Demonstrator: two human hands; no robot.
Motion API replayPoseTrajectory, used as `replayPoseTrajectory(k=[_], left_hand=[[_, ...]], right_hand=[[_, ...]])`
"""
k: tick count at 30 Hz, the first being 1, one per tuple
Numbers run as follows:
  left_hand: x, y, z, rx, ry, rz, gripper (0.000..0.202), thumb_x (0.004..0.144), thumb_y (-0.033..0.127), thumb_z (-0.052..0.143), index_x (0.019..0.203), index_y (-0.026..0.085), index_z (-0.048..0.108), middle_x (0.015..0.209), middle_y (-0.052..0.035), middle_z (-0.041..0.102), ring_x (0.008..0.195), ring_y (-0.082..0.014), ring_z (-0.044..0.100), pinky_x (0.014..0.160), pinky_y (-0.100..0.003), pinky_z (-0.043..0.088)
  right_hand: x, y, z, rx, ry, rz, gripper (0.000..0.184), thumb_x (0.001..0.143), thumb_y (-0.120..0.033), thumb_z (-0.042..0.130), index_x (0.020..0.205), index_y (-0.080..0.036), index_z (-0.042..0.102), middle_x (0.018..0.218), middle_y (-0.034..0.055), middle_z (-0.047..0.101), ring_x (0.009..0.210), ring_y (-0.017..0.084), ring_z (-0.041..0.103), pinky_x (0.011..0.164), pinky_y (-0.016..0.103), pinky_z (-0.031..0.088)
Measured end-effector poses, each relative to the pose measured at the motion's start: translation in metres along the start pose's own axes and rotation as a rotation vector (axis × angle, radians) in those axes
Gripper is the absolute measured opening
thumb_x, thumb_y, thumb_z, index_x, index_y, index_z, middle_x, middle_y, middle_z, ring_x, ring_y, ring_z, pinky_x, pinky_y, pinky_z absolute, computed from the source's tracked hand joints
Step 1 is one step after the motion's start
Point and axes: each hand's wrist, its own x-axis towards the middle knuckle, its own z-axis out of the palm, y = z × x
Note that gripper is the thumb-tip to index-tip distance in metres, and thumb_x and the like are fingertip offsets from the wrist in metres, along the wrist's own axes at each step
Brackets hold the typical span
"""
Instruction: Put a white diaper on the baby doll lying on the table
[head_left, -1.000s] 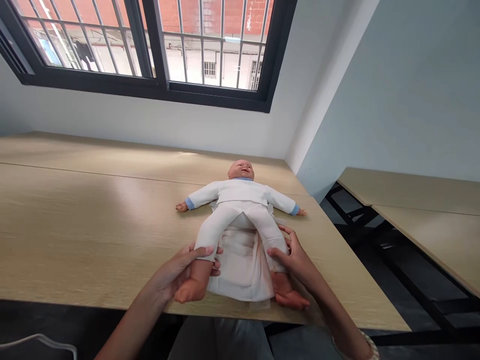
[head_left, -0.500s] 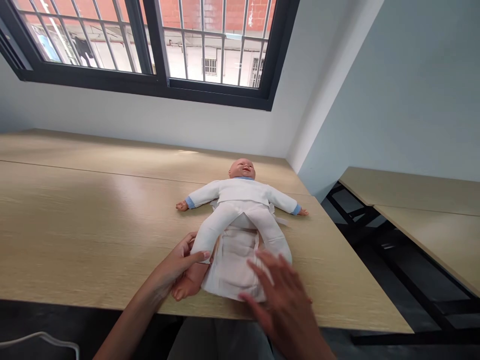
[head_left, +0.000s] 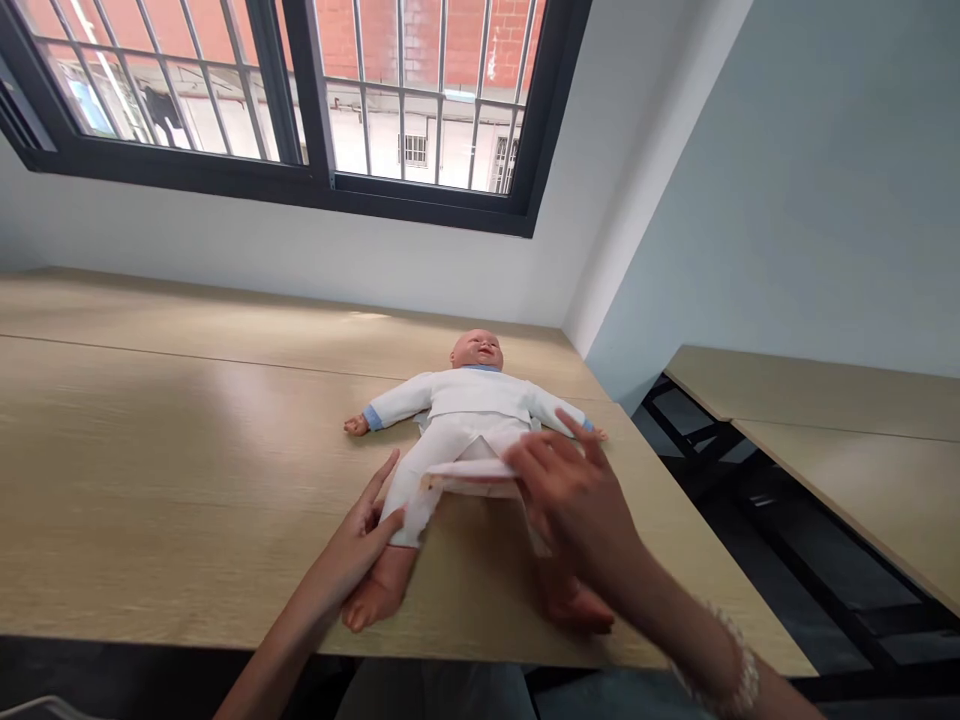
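Note:
A baby doll (head_left: 480, 392) in a white outfit with blue cuffs lies on its back on the table, its head away from me and its legs spread toward me. My left hand (head_left: 367, 530) curls round the doll's leg on the left, thumb on top, just above the bare foot. Between the legs, the front flap of a white diaper (head_left: 469, 475) is raised and folded toward the doll's belly. My right hand (head_left: 566, 480), a little blurred, pinches the flap's right end and covers part of the doll's other leg.
The wooden table (head_left: 187, 480) has its front edge close to my lap. A second table (head_left: 840, 470) with black legs stands to the right across a gap. Behind are a wall and a barred window (head_left: 420, 190).
My right hand has moved up and away from me, taking the diaper flap off the table toward the doll's belly. My left hand stays on the leg.

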Motion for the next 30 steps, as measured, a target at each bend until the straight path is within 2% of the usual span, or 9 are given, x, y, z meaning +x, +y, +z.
replayPoseTrajectory(k=[3,5,7,10,15,21,24,28,30], left_hand=[[0.006,-0.005,0.001,0.336,0.013,0.122,0.077,0.085,0.044,0.053,0.154,0.021,0.027,0.159,-0.007,0.031,0.142,-0.0285,0.035,0.116,-0.041,0.027],[0.008,-0.003,0.004,0.581,0.058,0.09,0.071,0.086,0.041,0.048,0.153,0.022,0.033,0.149,-0.0092,0.046,0.131,-0.032,0.047,0.112,-0.049,0.029],[0.007,0.001,0.009,0.761,0.101,0.013,0.066,0.087,0.038,0.045,0.151,0.024,0.037,0.133,-0.0107,0.061,0.117,-0.0337,0.055,0.105,-0.053,0.031],[0.004,0.007,0.014,0.801,0.091,-0.033,0.064,0.087,0.035,0.046,0.15,0.025,0.04,0.117,-0.0107,0.068,0.11,-0.0332,0.057,0.101,-0.051,0.031],[0.001,0.008,0.013,0.754,0.08,-0.041,0.064,0.085,0.04,0.051,0.147,0.026,0.044,0.113,-0.0108,0.069,0.112,-0.036,0.056,0.101,-0.049,0.03],[-0.001,0.004,0.014,0.753,0.039,-0.006,0.063,0.087,0.04,0.05,0.147,0.024,0.043,0.133,-0.0119,0.061,0.121,-0.0356,0.052,0.103,-0.048,0.026],[-0.002,0.006,0.014,0.824,0.046,0.002,0.064,0.087,0.044,0.053,0.146,0.02,0.045,0.124,-0.0149,0.064,0.116,-0.0383,0.053,0.101,-0.05,0.028],[-0.001,0.023,0.018,0.983,0.171,0.186,0.064,0.084,0.049,0.06,0.139,0.017,0.053,0.12,-0.0173,0.062,0.119,-0.0416,0.048,0.104,-0.055,0.029],[0.004,0.036,0.029,0.972,0.062,0.329,0.062,0.085,0.05,0.062,0.139,0.022,0.054,0.131,-0.0147,0.058,0.13,-0.0395,0.041,0.11,-0.053,0.025]], right_hand=[[0.042,0.037,0.011,0.173,-0.107,-0.007,0.008,0.089,-0.012,0.051,0.09,-0.017,0.057,0.085,0.0032,0.064,0.085,0.02,0.059,0.102,0.041,0.037],[0.066,0.059,0.027,0.347,-0.181,0.066,0.009,0.092,-0.02,0.049,0.095,-0.017,0.057,0.091,0.0052,0.065,0.083,0.021,0.059,0.08,0.033,0.044],[0.085,0.076,0.048,0.493,-0.223,0.17,0.016,0.093,-0.028,0.048,0.101,-0.017,0.057,0.094,0.0052,0.066,0.076,0.02,0.059,0.067,0.029,0.041],[0.1,0.094,0.081,0.635,-0.242,0.314,0.018,0.087,-0.033,0.054,0.09,-0.016,0.06,0.091,0.0054,0.066,0.08,0.021,0.059,0.068,0.028,0.039],[0.088,0.114,0.129,0.834,-0.192,0.474,0.02,0.073,-0.03,0.06,0.085,-0.015,0.066,0.108,0.0076,0.066,0.103,0.023,0.057,0.087,0.03,0.04],[0.059,0.131,0.153,1.139,-0.263,0.607,0.031,0.07,-0.042,0.063,0.078,-0.012,0.065,0.098,0.005,0.065,0.08,0.016,0.054,0.067,0.024,0.039],[0.055,0.132,0.157,1.189,-0.254,0.63,0.032,0.068,-0.043,0.067,0.076,-0.012,0.065,0.088,0.0032,0.063,0.075,0.014,0.051,0.062,0.022,0.037],[0.056,0.128,0.166,1.198,-0.175,0.656,0.037,0.067,-0.048,0.069,0.066,-0.013,0.058,0.075,0.0017,0.059,0.071,0.013,0.049,0.061,0.022,0.037],[0.056,0.123,0.171,1.16,-0.119,0.66,0.04,0.068,-0.051,0.069,0.066,-0.014,0.057,0.074,0.0022,0.059,0.074,0.015,0.052,0.065,0.024,0.039]])
